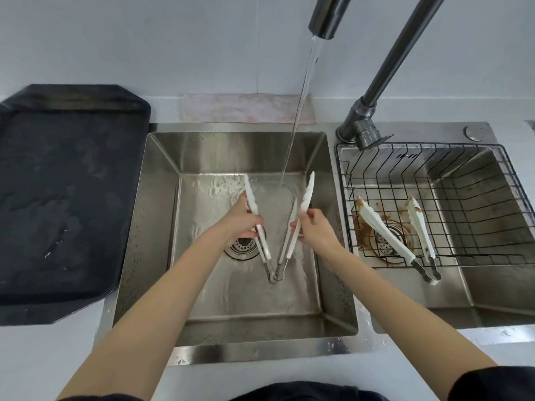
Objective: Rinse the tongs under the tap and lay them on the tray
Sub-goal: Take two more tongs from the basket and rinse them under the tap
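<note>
The tongs (275, 241) are held over the left sink (162, 198), spread wide open like a letter V. The joined end points toward the person, low over the sink floor. The two white tips point up and away.

The left hand (243, 224) grips the left arm of the tongs, with its fingers curled around the white part. The right hand (315, 230) pinches the right arm between thumb and fingers. So both hands are holding the tongs, one on each arm.

Water (301, 102) runs down from the tap (324, 18) and lands between the two white tips. It looks like it falls just beside the tips and not on them, but that is hard to tell from here.

The tongs look thin and light. The arms look stiff, with a springy metal joint at the bottom. They are wet, so they are likely slippery. The safest place to hold is the middle of each arm, where the hands are now, not the smooth tips.

The dark tray (72, 198) sits on the table to the left of the sink, and nothing lies on it yet. Another pair of dirty tongs (385, 233) lies in the wire basket (492, 180) in the right sink.
</note>
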The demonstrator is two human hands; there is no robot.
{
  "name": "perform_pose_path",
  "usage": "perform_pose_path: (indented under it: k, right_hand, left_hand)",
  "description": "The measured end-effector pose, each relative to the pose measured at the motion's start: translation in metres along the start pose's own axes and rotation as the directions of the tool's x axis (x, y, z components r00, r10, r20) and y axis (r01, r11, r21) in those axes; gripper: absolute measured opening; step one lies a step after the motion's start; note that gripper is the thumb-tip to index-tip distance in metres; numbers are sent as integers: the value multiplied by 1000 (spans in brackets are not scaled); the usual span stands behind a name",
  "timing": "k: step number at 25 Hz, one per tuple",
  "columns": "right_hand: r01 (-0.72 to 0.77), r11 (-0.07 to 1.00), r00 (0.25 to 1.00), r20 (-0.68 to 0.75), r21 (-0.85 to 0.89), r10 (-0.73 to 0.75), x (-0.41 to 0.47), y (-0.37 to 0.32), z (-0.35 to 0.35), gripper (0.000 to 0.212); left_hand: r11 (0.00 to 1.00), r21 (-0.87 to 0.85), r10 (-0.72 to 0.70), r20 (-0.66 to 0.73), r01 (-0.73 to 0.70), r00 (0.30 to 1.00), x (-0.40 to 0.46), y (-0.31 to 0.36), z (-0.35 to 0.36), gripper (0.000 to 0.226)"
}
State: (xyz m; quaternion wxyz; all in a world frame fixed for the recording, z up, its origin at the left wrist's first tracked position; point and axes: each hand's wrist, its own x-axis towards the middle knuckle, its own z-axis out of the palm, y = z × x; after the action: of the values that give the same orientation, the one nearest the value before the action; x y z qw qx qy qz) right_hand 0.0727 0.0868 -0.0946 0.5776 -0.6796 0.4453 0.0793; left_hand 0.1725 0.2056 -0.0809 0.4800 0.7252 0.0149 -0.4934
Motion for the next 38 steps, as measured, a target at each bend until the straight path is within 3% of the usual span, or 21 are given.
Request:
perform_pose_path:
  k: [5, 8, 12, 20, 25, 29, 33, 36, 38]
  right_hand:
    - [-224, 975, 970, 99, -13, 224, 17, 28, 16, 37]
    - [-271, 954, 955, 89, -125, 283, 24, 45, 23, 35]
    - [-270, 920, 954, 50, -284, 295, 36, 63, 30, 36]
    - [-250, 873, 965, -31, -419, 261, 53, 69, 41, 36]
    - [-236, 837, 967, -34, -494, 253, 50, 68, 42, 34]
    - [-194, 778, 973, -14, -598, 232, 38, 52, 35, 43]
    - [-4, 763, 995, 77, -647, 70, 19, 29, 22, 46]
    - [127, 726, 990, 132, -676, -50, 0, 12, 11, 48]
    - [213, 644, 977, 164, -735, -136, -16, 1, 2, 50]
  left_hand:
    - [997, 21, -74, -48, 75, 996, 11, -36, 0, 68]
    - [987, -45, -160, -83, 156, 984, 21, -59, 5, 59]
    - [964, -106, -255, -94, 245, 962, 32, -81, 11, 58]
    - [965, -41, -264, -191, 261, 946, 65, -104, 20, 60]
    - [956, -102, -289, -192, 274, 938, 58, -97, 18, 43]
    - [975, -2, -216, -197, 220, 956, 45, -86, 12, 40]
    - [969, 203, -92, -230, 140, 969, 24, -58, 10, 44]
    - [912, 406, 39, -207, 50, 978, 6, -35, 13, 46]
    - [821, 571, 122, -158, -10, 980, -8, -21, 18, 46]
